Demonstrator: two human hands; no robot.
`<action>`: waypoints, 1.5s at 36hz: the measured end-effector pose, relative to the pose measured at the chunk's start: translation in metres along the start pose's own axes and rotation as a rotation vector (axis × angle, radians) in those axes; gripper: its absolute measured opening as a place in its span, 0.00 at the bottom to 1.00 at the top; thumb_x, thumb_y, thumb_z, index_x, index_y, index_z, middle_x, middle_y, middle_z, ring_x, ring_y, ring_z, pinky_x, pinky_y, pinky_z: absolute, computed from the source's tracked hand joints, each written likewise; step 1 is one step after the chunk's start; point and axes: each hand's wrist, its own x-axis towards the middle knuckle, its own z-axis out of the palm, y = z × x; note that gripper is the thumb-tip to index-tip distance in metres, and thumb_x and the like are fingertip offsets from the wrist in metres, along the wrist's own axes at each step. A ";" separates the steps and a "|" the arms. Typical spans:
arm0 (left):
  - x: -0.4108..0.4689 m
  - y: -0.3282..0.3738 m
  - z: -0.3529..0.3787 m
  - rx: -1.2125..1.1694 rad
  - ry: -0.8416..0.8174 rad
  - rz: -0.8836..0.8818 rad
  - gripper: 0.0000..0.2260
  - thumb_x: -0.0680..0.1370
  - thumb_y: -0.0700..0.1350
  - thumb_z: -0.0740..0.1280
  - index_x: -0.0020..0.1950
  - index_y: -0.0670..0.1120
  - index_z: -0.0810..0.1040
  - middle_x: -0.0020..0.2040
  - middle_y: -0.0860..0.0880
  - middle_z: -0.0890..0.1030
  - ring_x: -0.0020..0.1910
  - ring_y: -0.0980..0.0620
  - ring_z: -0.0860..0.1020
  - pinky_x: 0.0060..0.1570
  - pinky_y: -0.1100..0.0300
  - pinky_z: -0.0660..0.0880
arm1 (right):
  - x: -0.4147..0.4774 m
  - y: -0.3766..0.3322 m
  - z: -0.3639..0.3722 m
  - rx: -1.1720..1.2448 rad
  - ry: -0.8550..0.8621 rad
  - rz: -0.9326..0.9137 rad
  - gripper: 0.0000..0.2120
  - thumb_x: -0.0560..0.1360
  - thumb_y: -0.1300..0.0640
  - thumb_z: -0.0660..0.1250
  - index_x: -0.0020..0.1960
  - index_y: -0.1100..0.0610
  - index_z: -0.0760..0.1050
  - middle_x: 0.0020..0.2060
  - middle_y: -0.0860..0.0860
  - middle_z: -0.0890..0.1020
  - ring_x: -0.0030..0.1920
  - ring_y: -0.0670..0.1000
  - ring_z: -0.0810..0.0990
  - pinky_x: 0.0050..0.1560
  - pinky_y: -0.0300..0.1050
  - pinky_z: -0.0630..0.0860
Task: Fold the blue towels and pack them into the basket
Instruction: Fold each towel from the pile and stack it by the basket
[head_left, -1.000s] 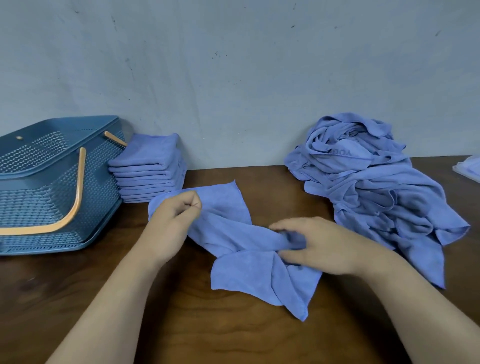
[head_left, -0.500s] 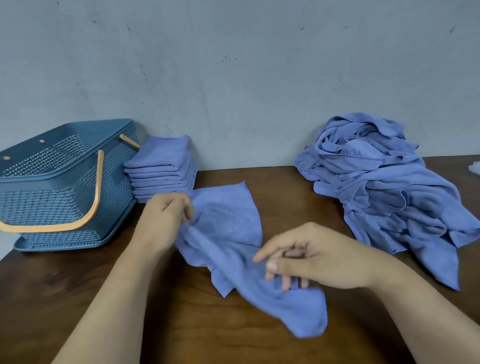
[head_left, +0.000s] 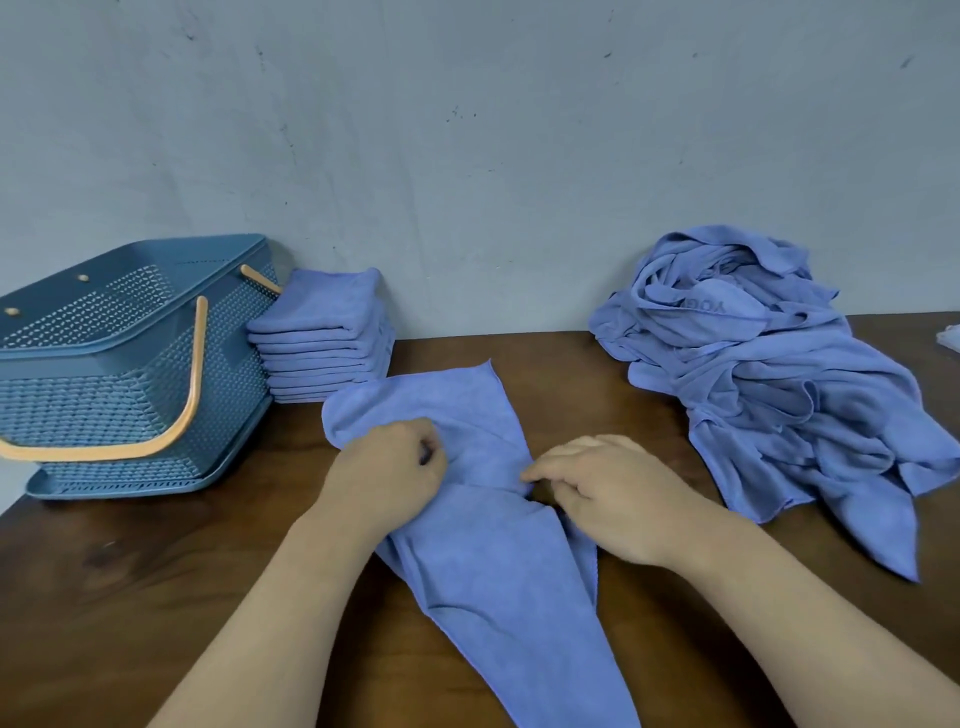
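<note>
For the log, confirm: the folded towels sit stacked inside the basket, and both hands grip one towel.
Not inside: the head view shows the folded towels on the table beside the basket. Left hand and right hand grip one towel.

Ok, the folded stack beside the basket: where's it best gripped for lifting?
Probably clamp the folded stack top and bottom, coming from its open front and right: the basket crowds its left, the wall its back.

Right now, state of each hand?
Left hand: closed, gripping the towel.
Right hand: closed, pinching the same towel's edge.
</note>
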 end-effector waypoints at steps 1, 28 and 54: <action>-0.001 0.004 0.003 -0.077 -0.009 0.051 0.04 0.80 0.52 0.65 0.46 0.57 0.77 0.40 0.62 0.82 0.40 0.59 0.79 0.41 0.52 0.79 | -0.002 0.001 -0.005 -0.043 0.005 0.018 0.20 0.83 0.54 0.58 0.69 0.38 0.78 0.66 0.31 0.78 0.66 0.38 0.73 0.74 0.48 0.64; 0.002 0.000 -0.003 0.196 0.168 -0.259 0.13 0.76 0.54 0.65 0.36 0.48 0.77 0.32 0.52 0.79 0.31 0.52 0.76 0.30 0.60 0.67 | 0.007 0.051 0.020 0.072 0.083 0.266 0.25 0.86 0.41 0.54 0.83 0.40 0.60 0.84 0.41 0.57 0.84 0.44 0.53 0.83 0.56 0.52; 0.123 0.015 -0.008 -0.172 -0.197 -0.153 0.10 0.73 0.43 0.74 0.36 0.47 0.73 0.37 0.50 0.77 0.39 0.50 0.74 0.36 0.58 0.69 | 0.012 0.064 0.026 0.006 -0.053 0.283 0.30 0.83 0.31 0.44 0.83 0.31 0.41 0.85 0.42 0.37 0.84 0.47 0.34 0.83 0.56 0.37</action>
